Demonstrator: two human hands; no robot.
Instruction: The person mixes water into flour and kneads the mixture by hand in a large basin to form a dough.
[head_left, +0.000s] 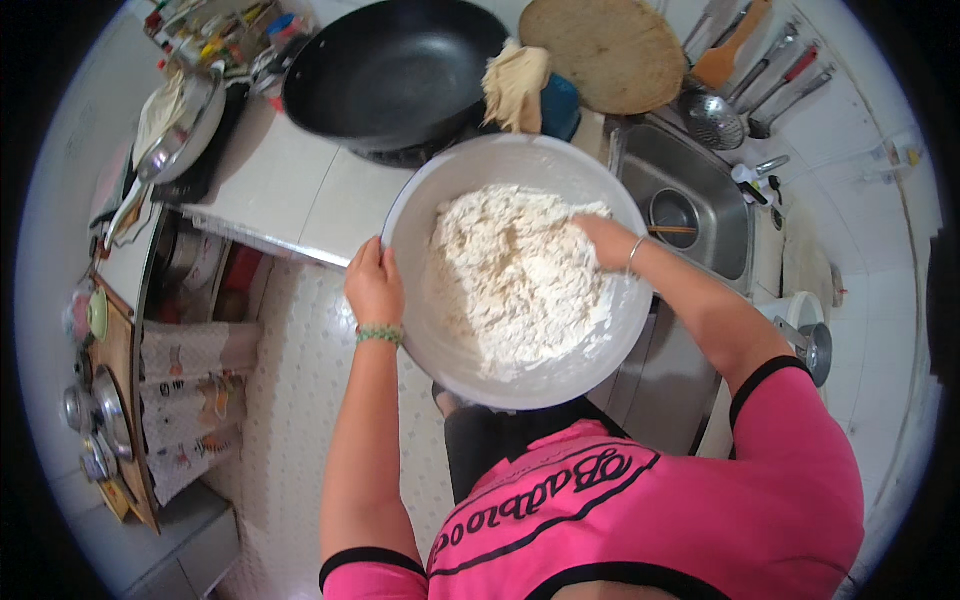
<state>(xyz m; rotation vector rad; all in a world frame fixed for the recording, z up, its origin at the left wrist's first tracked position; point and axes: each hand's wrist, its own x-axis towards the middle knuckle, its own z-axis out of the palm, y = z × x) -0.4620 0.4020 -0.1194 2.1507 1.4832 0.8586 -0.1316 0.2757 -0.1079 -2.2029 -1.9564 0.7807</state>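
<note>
A large whitish basin (450, 367) stands before me, holding a shaggy mass of flour and dough (525, 277). My left hand (375, 281) grips the basin's left rim, thumb and fingers closed over the edge; a green beaded bracelet is on that wrist. Inside the basin, my right hand (606, 241) touches the upper right part of the flour mixture. Its fingertips are sunk in the flour and hidden, so whether they hold any dough cannot be told. A thin metal bangle circles the right wrist.
Beyond the basin sit a black wok (397, 71), a beige cloth (517, 82) and a round wooden board (604, 52). A steel sink (720, 225) with a dark bowl lies right, utensils hanging above. The tiled counter (300, 180) runs left, with a lidded pan (184, 127) on it.
</note>
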